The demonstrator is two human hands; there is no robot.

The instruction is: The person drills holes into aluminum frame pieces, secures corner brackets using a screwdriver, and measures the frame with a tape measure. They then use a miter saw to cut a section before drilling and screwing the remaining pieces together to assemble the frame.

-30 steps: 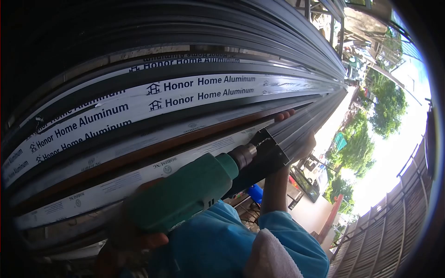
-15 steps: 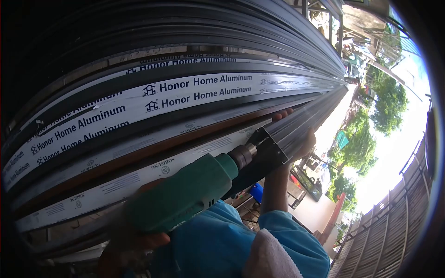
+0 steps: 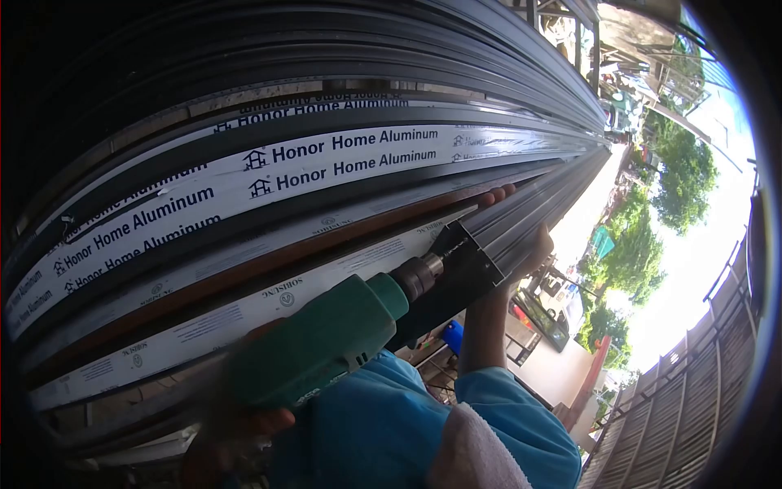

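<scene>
A green power drill [image 3: 326,338] points up and right, and my left hand [image 3: 244,432], dark and partly cut off, is closed around its grip. Its metal chuck [image 3: 418,275] and thin bit reach the open end of a dark metal profile [image 3: 529,204]. Whether the bit touches the profile is unclear. My right hand [image 3: 533,248] grips this profile from beneath, a short way behind the end. Several fingertips curl over its left side, and the rest of the fingers are hidden.
Long profiles lie side by side on the left, some with white "Honor Home Aluminum" film [image 3: 350,159] and others with SOBISUNG film [image 3: 285,297]. Below are a blue shirt [image 3: 366,424] and a pale towel [image 3: 481,452]. A slatted structure [image 3: 684,407] and trees [image 3: 684,179] stand right.
The drill has shifted slightly left, its chuck a little farther from the profile's end. My right hand remains around the profile.
</scene>
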